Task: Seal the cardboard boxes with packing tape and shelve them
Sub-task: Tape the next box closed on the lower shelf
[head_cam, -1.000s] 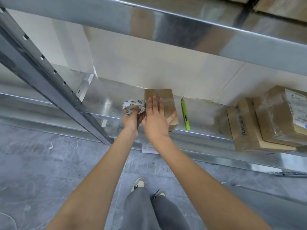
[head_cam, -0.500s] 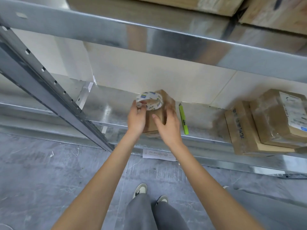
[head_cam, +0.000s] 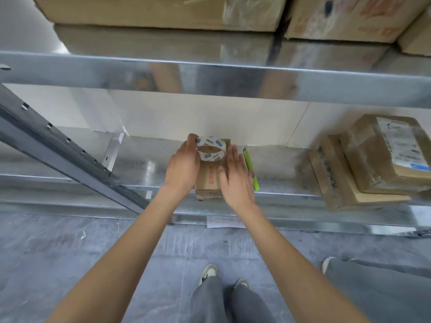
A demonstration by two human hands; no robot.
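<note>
**Tape roll held over a small box on the metal shelf**

Far left: a grey slotted upright slanting down across the frame, in front of the metal shelf.

Centre-left: left hand curled round the tape roll, fingertips hooked over the roll's far left rim, palm against its near side. Roll white with blue and yellow printing, held with its open core facing up toward the camera, sitting at the far end of the small cardboard box. Whether the roll rests on the box top or hangs just above it: cannot tell.

Centre: small cardboard box standing on the shelf near its front edge, red print on the top face, between the two hands.

Centre-right: right hand with fingers straight and close together, laid flat along the box's right side and top edge, thumb across the box top. Nothing gripped.

Just right of that hand: a lime-green utility knife lying on the shelf, lengthwise front to back, beside the box.

Far right: a stack of taped cardboard boxes on the same shelf, well apart from the small box, the upper one carrying a white label.

Above: large cartons on the upper shelf.

Below: grey floor, grey trousers and two shoes.
</note>
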